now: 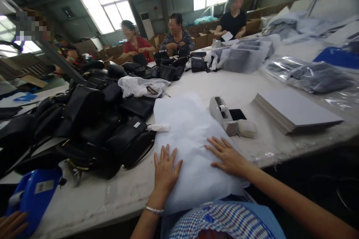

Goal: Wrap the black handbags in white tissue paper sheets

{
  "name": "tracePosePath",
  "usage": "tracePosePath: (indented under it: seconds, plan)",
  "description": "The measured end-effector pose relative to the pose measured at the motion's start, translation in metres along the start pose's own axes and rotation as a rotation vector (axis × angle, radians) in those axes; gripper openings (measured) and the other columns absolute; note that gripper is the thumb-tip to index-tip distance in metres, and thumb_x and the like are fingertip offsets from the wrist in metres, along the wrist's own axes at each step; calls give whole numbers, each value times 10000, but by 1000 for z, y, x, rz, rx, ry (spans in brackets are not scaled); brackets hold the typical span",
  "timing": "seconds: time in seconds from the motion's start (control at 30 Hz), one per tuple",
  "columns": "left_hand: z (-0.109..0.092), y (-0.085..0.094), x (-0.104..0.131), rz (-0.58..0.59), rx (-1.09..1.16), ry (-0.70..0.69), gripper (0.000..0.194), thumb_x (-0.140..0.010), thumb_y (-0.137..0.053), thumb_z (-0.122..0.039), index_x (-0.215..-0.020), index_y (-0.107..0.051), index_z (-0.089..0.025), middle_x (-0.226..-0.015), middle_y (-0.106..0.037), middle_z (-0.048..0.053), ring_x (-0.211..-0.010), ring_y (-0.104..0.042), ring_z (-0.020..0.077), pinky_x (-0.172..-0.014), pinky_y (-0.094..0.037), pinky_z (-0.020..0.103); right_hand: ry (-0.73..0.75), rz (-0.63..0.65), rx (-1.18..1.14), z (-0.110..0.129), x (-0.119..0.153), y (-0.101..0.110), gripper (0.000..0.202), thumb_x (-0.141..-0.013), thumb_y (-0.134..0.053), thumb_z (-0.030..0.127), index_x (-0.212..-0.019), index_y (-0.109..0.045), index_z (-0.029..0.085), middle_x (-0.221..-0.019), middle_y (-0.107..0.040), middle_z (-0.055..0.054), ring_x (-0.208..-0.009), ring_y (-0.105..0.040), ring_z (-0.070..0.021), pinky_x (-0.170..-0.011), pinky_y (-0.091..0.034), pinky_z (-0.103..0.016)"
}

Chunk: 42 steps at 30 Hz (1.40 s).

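Note:
A stack of thin white sheets or a white wrapped packet (187, 127) lies on the table in front of me, its near edge against my checked apron. My left hand (166, 170) rests flat on its left side, fingers spread, a bracelet at the wrist. On its right side lies my right hand (227, 157), also flat with the fingers apart. Neither hand grips anything. A small white strip (159, 127) touches the packet's left edge. Just beyond my right hand stands a tape dispenser (221, 114), with a pale block (246, 128) beside it.
Black bags (92, 115) are heaped at the left, with a clear plastic bag (141, 86) behind. Grey boards (297, 112) are stacked right. A blue object (37, 194) and another person's hand (13, 226) are bottom left. Several people work across the table (193, 84).

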State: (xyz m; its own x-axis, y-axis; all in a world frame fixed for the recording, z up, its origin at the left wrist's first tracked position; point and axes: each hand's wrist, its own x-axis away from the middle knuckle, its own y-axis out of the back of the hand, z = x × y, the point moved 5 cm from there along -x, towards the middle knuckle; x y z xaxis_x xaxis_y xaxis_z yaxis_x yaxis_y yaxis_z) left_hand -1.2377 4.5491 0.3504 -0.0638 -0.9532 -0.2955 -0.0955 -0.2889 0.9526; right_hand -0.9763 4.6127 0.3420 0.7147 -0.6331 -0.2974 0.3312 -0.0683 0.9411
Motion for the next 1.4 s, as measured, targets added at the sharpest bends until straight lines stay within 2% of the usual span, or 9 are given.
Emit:
tracePosePath:
  seconds: [0.4,0.57,0.7,0.8,0.93,1.0,1.17,1.3,1.4]
  plan:
    - [-32,-5,2,-11,-21,7,522,-976,-453,-433,-1447,-460,-208,-1552,-343,179,-1460,-254,366,-1153,-199,655,-149,-247,-40,-19,26,37,425,-993,-478,349,-1390,-544,214,-1474,-470,-97,-1400,-378,-278,-1158,-355,-491]
    - [-46,-9,12,19,104,-92,556,-962,-468,-475,-1480,-402,-282,-1589,-283,121,-1481,-204,337,-1176,-195,632,-180,-133,26,-13,52,13,565,-970,-494,480,-1470,-447,222,-1564,-319,-99,-1441,-294,-311,-1151,-329,-547]
    - [-46,-6,16,53,269,-74,552,-958,-468,-509,-1468,-416,-301,-1579,-316,94,-1473,-241,315,-1186,-222,608,-140,-184,62,-27,57,-5,528,-976,-460,477,-1451,-470,245,-1527,-389,-92,-1395,-380,-322,-1102,-371,-586]
    - [-17,10,5,-46,356,-35,500,-989,-440,-421,-1464,-415,-267,-1556,-371,76,-1454,-306,245,-1195,-285,513,-100,-331,57,-31,51,2,512,-962,-469,489,-1419,-502,261,-1485,-455,-71,-1353,-440,-329,-1099,-376,-593]
    - [60,45,-10,-340,228,148,460,-971,-469,-275,-1425,-464,-205,-1519,-424,107,-1425,-359,240,-1197,-295,461,-24,-392,-69,-16,34,22,484,-938,-518,483,-1389,-530,308,-1410,-541,-25,-1242,-564,-280,-1062,-478,-463]
    - [97,54,-15,-353,135,236,517,-926,-515,-213,-1436,-446,-157,-1523,-401,148,-1423,-357,279,-1177,-324,465,-7,-377,-166,-4,21,29,430,-922,-552,477,-1328,-590,338,-1310,-624,0,-1110,-655,-251,-973,-555,-385]
    - [143,67,-24,-278,-99,305,559,-921,-515,-229,-1466,-409,-160,-1588,-279,152,-1479,-219,320,-1189,-251,522,-139,-45,-663,39,-34,20,375,-910,-564,503,-1196,-703,302,-1172,-701,-31,-1067,-676,-256,-946,-566,-351]
    - [172,77,-45,-209,-118,429,605,-964,-460,-377,-1516,-315,-177,-1617,-197,148,-1501,-137,304,-1208,-171,510,-274,309,-1303,104,-94,3,630,-874,-600,568,-1351,-577,158,-1251,-651,-137,-1123,-640,-281,-923,-570,-384]
    - [196,79,-65,-134,-70,487,720,-932,-488,-521,-1534,-272,-189,-1608,-219,165,-1490,-160,346,-1184,-181,568,-461,404,-1667,143,-142,-18,757,-814,-725,490,-1411,-470,102,-1383,-541,-183,-1212,-583,-259,-1009,-514,-357]
